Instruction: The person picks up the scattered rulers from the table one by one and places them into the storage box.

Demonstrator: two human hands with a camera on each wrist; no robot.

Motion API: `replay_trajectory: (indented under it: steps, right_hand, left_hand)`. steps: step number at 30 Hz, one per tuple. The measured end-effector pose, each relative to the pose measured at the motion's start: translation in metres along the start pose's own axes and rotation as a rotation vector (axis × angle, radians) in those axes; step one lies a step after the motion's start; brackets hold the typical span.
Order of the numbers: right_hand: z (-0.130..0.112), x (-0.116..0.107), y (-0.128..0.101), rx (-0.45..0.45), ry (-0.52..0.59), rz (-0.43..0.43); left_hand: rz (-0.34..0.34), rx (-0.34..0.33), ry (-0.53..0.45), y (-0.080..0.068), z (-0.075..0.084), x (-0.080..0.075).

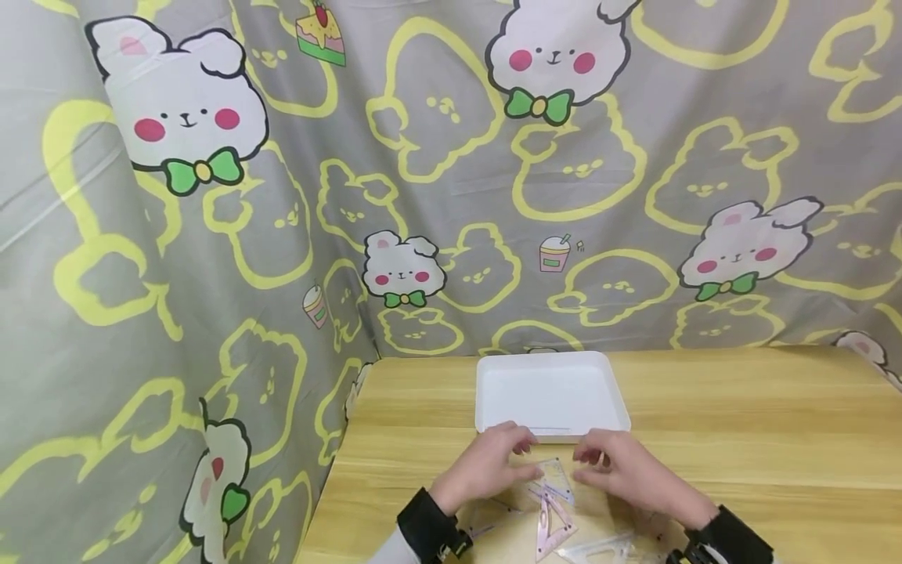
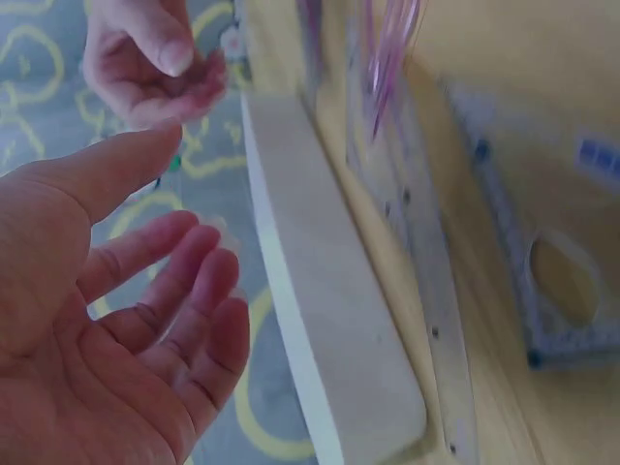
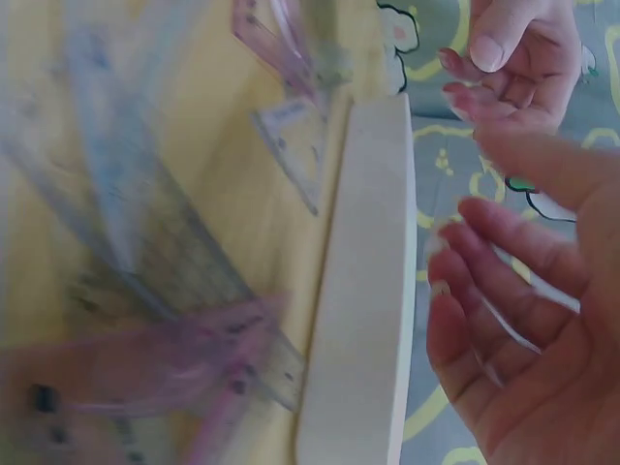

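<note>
My left hand (image 1: 492, 464) and right hand (image 1: 630, 472) hover apart near the front edge of a white tray (image 1: 550, 392). Both have relaxed, loosely bent fingers, with nothing held in either. Below and between them on the table lie a clear set square (image 1: 564, 492) and a pink set square (image 1: 541, 539), which overlap. Another clear drawing tool (image 1: 599, 548) lies closer to me, partly cut off by the frame. A clear straight ruler (image 2: 436, 329) lies alongside the tray in the left wrist view. A blurred pink set square (image 3: 145, 363) overlaps clear pieces in the right wrist view.
The wooden table (image 1: 740, 423) extends to both sides of the tray. A patterned grey curtain (image 1: 479, 196) hangs behind and along the left. A thin bluish strip (image 1: 550, 429) shows inside the tray's near edge; its kind cannot be told.
</note>
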State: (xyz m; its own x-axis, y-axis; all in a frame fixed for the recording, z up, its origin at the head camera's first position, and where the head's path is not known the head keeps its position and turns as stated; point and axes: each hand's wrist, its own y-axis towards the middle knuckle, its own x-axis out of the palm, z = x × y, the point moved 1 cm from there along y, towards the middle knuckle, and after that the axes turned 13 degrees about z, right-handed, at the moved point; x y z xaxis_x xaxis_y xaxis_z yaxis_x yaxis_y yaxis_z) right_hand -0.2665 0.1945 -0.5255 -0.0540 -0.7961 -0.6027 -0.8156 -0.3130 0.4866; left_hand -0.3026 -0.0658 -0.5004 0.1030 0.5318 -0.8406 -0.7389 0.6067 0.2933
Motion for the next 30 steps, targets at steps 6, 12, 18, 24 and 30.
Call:
replay_trajectory:
  steps: [6, 12, 18, 24, 30]
  right_hand:
    - [-0.007, 0.002, -0.026, -0.107, 0.066, -0.087]
    - [-0.009, 0.007, -0.05, -0.158, -0.01, -0.138]
    - [0.002, 0.017, -0.065, -0.279, -0.19, -0.087]
    - [0.008, 0.018, -0.072, -0.226, -0.277, -0.095]
    - [0.011, 0.022, -0.073, -0.315, -0.226, -0.07]
  left_hand:
    - [-0.009, 0.094, 0.136, -0.018, 0.024, 0.015]
    - [-0.142, 0.09, 0.168, -0.033, 0.04, 0.043]
    - [-0.222, 0.062, 0.187, -0.038, 0.049, 0.074]
    - [-0.172, 0.08, 0.245, -0.042, 0.052, 0.092]
    - [-0.152, 0.057, 0.285, -0.045, 0.052, 0.1]
